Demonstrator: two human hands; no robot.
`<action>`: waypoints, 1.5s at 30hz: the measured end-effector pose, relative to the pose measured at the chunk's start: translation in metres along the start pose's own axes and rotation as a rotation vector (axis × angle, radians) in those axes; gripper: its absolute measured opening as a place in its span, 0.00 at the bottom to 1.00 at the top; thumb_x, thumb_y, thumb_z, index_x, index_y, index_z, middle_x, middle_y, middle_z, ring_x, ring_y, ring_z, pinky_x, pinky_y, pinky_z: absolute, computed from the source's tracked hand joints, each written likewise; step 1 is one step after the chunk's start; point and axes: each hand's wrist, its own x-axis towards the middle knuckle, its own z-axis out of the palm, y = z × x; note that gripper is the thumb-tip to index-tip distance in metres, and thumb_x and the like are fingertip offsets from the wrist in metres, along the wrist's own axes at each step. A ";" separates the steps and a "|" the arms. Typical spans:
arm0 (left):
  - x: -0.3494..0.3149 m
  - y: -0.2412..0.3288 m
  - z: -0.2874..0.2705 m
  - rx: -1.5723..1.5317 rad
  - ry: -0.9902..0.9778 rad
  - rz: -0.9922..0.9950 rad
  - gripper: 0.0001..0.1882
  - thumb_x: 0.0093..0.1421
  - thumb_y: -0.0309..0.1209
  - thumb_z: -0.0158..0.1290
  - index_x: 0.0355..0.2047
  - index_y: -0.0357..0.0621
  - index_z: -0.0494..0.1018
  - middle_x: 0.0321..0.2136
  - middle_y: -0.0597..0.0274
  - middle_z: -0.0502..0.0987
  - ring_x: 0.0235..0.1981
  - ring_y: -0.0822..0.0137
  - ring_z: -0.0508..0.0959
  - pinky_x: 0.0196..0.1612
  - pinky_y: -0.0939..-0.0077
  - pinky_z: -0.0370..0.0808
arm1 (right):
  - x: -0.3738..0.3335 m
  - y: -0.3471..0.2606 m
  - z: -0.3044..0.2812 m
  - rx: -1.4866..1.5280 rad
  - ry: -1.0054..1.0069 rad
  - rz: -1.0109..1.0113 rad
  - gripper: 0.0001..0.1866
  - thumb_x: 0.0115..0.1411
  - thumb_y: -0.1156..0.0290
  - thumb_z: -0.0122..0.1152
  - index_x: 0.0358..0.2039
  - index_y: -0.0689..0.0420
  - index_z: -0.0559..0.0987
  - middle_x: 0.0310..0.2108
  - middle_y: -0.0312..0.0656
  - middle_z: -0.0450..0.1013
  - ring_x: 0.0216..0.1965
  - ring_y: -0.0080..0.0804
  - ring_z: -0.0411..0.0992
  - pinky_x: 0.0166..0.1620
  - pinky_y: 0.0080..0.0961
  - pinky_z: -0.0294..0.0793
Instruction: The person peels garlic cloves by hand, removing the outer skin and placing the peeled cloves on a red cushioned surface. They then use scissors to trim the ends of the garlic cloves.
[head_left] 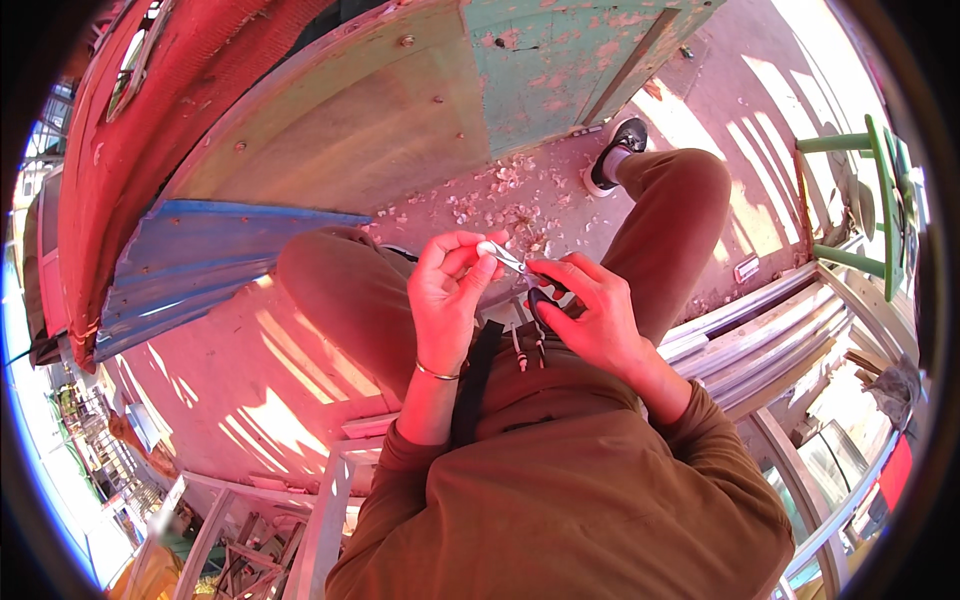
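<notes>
Between the thumb and fingers of my left hand is a small white, rounded piece, pinched at its edge; its exact kind is too small to tell. My right hand is closed round the dark handles of a pair of scissors. The silver blades point up and left, with their tips at the white piece. Both hands are above my lap, between my spread knees. Beneath them, light cords with dark ends hang at my waist.
Pale, papery scraps litter the floor ahead, beside a worn green-and-brown panel. A blue corrugated sheet leans at the left, under red fabric. On the right are a green chair frame and stacked pale rails.
</notes>
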 end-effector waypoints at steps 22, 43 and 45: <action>-0.018 0.009 -0.029 -0.167 -0.014 0.086 0.12 0.68 0.21 0.62 0.51 0.34 0.78 0.43 0.54 0.85 0.39 0.69 0.85 0.45 0.76 0.83 | 0.000 -0.042 -0.001 0.132 -0.145 0.112 0.23 0.54 0.79 0.74 0.53 0.58 0.85 0.34 0.42 0.80 0.31 0.25 0.78 0.30 0.24 0.73; -0.052 0.019 -0.083 -0.431 -0.087 0.276 0.16 0.68 0.19 0.60 0.56 0.35 0.76 0.46 0.54 0.84 0.45 0.67 0.84 0.49 0.73 0.83 | -0.017 -0.115 0.048 -0.215 -0.057 -0.183 0.25 0.53 0.81 0.71 0.54 0.54 0.84 0.35 0.41 0.79 0.32 0.35 0.80 0.38 0.29 0.80; -0.054 0.021 -0.083 -0.406 -0.051 0.278 0.17 0.68 0.19 0.60 0.56 0.34 0.76 0.46 0.53 0.84 0.44 0.67 0.85 0.48 0.73 0.84 | -0.017 -0.112 0.049 -0.185 -0.057 -0.220 0.26 0.53 0.84 0.70 0.54 0.57 0.84 0.35 0.40 0.79 0.31 0.27 0.78 0.34 0.22 0.76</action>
